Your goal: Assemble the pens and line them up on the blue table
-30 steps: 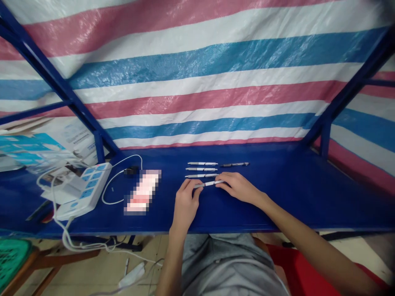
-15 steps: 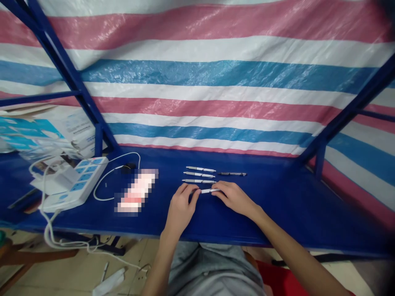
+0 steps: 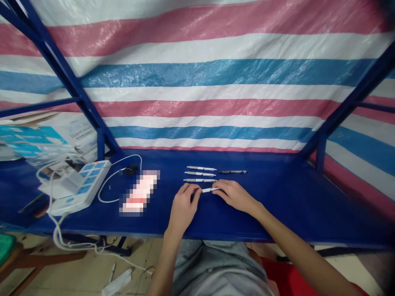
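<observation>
Between my two hands lies a white pen (image 3: 207, 190), level and close to the tabletop. My left hand (image 3: 184, 205) is closed on its left end, thumb and fingers pinching it. The fingers of my right hand (image 3: 233, 195) grip the other end. Just beyond, three white pens lie roughly parallel in a column: a far pen (image 3: 202, 168), a middle pen (image 3: 200, 174) and a near pen (image 3: 200, 180). To the right of the far ones rests a dark pen (image 3: 233, 172). Both ends of the held pen are partly hidden by my fingers.
The blue table (image 3: 271, 176) has a striped plastic sheet (image 3: 216, 74) behind it and blue metal posts at both sides. On the left are a white power strip (image 3: 89, 183) with looping cables, a blurred-out flat object (image 3: 140, 193), and stacked boxes (image 3: 37, 137).
The camera view has shifted slightly, moving the left-side things a little to the right. Both hands keep their hold on the pen in nearly the same place.
</observation>
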A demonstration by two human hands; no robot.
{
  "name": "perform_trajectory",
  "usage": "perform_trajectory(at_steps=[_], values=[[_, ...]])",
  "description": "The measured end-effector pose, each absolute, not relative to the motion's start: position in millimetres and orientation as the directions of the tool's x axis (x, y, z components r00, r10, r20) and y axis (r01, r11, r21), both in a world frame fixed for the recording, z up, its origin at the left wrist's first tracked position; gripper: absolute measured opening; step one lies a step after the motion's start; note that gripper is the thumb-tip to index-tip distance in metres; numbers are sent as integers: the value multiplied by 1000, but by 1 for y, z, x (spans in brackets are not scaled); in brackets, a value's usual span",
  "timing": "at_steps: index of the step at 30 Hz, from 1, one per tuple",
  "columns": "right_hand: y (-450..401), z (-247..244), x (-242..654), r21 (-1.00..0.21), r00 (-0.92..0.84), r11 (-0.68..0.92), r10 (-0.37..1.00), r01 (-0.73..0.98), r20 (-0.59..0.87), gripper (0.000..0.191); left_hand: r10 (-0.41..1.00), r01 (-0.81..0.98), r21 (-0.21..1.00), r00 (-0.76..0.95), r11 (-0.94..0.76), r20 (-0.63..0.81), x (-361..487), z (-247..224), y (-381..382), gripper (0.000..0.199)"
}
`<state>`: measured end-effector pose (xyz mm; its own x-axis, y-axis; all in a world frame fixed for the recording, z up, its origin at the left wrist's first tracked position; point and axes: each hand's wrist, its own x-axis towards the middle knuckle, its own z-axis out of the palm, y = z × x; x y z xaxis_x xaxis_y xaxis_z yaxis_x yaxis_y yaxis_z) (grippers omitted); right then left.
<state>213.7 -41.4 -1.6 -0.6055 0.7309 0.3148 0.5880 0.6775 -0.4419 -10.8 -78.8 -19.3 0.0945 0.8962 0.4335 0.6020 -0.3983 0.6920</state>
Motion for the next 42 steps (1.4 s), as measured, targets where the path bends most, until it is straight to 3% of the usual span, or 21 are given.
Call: perform_trajectory(at_steps=[18,24,32,42], values=[[-43,1,214,-424,-612,676,733,603,298,16,906,631,664,167,-401,389,-11,-20,-78,27],[-42,1,215,-419,-617,682,727,599,301,18,892,630,647,185,-429,412,-12,-21,-77,21],[-42,1,215,-429,-614,678,730,597,300,17,885,621,653,157,-434,439,-11,-19,-79,12],[-41,-1,215,-453,-595,668,739,591,314,13,892,636,664,86,-393,445,-12,-21,-78,16]])
